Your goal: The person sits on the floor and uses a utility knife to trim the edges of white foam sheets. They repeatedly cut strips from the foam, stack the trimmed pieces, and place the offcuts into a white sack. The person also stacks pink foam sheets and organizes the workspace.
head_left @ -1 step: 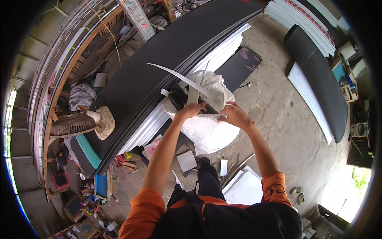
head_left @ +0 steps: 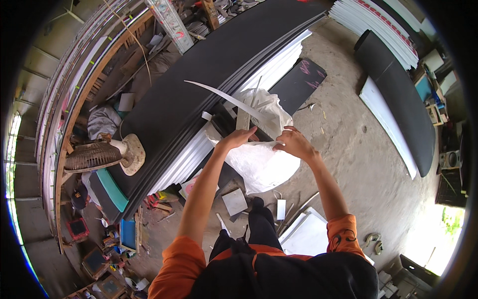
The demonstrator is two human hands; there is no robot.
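Observation:
A large white plastic sack (head_left: 261,172) stands in front of me with its mouth spread. My left hand (head_left: 240,137) is closed on the near left part of its rim, the thumb lying along the edge and the other fingers hidden. At the right side of the mouth, my right hand (head_left: 298,143) grips the rim between thumb and fingers. Grey and black offcut strips (head_left: 242,120) stick up out of the sack. One long curved white strip (head_left: 226,94) reaches out to the upper left, over the stacked black sheets (head_left: 169,109).
A dusty fan (head_left: 107,155) lies on the sheet stack at left. White sheets (head_left: 174,169) are piled under the black ones. Behind the sack, a black panel (head_left: 303,82) rests on the concrete floor (head_left: 343,144). A rolled black sheet (head_left: 398,102) is at right; white boards (head_left: 308,231) lie by my feet.

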